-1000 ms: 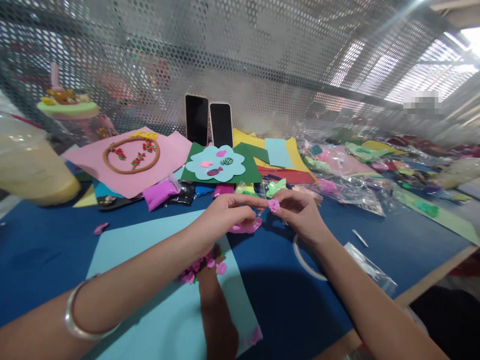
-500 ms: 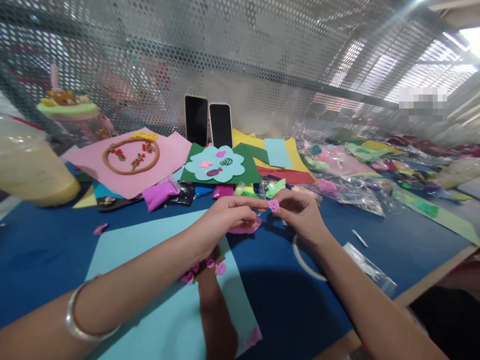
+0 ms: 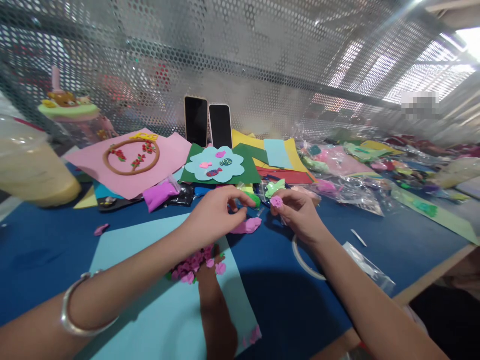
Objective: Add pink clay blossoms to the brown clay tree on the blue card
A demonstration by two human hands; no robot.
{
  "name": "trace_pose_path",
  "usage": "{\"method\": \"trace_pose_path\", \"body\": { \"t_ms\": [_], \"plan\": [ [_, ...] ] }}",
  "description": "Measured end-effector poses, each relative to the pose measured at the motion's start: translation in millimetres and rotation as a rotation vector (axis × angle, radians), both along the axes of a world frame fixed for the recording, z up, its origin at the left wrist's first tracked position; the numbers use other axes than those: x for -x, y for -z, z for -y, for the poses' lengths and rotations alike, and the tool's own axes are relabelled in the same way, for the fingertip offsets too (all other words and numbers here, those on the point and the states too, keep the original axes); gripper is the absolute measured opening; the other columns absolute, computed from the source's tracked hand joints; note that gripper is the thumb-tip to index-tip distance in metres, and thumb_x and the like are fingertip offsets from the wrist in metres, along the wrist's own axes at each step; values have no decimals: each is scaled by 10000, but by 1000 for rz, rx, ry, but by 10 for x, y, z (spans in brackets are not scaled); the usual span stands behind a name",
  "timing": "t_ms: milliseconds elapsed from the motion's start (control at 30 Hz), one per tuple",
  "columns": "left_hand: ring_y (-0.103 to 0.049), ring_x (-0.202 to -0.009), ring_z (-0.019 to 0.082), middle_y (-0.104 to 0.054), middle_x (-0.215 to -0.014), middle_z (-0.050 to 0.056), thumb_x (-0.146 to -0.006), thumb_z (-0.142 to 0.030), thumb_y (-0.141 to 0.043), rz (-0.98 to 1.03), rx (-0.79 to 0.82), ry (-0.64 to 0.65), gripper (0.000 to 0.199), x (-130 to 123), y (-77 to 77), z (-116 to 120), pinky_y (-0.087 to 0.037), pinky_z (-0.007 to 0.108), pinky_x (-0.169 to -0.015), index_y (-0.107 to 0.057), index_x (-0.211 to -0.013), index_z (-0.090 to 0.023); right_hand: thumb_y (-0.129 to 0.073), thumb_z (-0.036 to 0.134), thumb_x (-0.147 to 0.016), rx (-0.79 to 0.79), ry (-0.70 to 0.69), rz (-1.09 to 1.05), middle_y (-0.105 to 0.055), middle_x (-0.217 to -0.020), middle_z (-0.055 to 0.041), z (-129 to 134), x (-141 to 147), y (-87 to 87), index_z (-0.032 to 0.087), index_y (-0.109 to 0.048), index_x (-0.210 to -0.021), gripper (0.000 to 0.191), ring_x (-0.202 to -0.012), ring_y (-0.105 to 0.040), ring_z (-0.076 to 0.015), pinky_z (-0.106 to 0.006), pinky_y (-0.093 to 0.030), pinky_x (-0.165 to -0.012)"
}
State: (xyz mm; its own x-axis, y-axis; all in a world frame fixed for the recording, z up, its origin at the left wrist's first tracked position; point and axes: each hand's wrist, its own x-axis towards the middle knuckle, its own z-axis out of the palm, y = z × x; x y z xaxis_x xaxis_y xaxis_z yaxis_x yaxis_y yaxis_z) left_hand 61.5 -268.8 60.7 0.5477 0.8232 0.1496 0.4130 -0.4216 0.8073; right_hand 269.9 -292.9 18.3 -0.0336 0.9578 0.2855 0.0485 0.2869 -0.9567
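Observation:
A small ruffled pink clay flower is pinched between the thumb and fingers of my right hand, above the blue table. To its left, my left hand has thumb and fingers apart with nothing visible between them. Just below its fingertips lies a lump of pink clay, and a bit of green clay shows beside the index fingertip. Under my left forearm is a light blue sheet bearing a brown clay tree trunk and clustered pink clay blossoms, partly hidden by the arm.
Behind my hands are a cloud-shaped card with clay fish, a pink sheet with a brown clay ring and two upright phones. A plastic cup stands left. A white ring and clear bags lie right.
My left hand has drawn left, away from the pink flower, and its fingers have parted. The flower stays in my right hand, slightly turned. More blossoms now show beneath the left forearm.

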Motion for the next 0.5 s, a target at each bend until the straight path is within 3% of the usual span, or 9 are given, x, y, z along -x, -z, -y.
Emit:
{"method": "trace_pose_path", "body": {
  "t_ms": [67, 133, 233, 367, 500],
  "plan": [
    [-585, -814, 191, -663, -916, 60, -732, -206, -562, -187, -225, 5, 176, 67, 1, -55, -437, 279, -704, -710, -826, -182, -784, 347, -639, 10, 13, -25, -580, -584, 25, -7, -3, 10, 215, -657, -683, 189, -534, -523, -114, -249, -443, -516],
    [-589, -826, 214, -665, -867, 66, -749, -250, -568, -332, -293, 15, 159, 109, -5, -85, -419, 285, -687, -712, -760, -184, -796, 349, -620, 20, 21, -43, -588, -589, 26, -8, -1, 14, 214, -657, -682, 204, -534, -533, -115, -253, -453, -524],
    [-596, -753, 210, -676, -763, 58, -751, -296, -578, -389, -198, 42, 194, 120, -25, -79, -401, 281, -649, -713, -662, -189, -799, 350, -616, 38, -6, -30, -611, -623, 26, 2, 7, 11, 217, -657, -702, 213, -561, -567, -123, -271, -482, -571],
    [-607, -725, 201, -701, -752, 45, -705, -267, -604, -377, -53, 88, 142, 99, -48, -44, -413, 274, -658, -725, -680, -198, -789, 328, -641, 85, -67, -12, -645, -671, 24, 20, 34, 19, 215, -657, -731, 197, -629, -620, -133, -290, -517, -661],
    [-613, -730, 200, -700, -753, 50, -732, -232, -565, -418, -96, 117, 153, 93, -25, -48, -414, 271, -656, -706, -693, -188, -792, 318, -640, 133, -94, -29, -677, -734, 0, 28, 75, 43, 207, -662, -737, 196, -700, -660, -157, -321, -540, -722]
  ]
}}
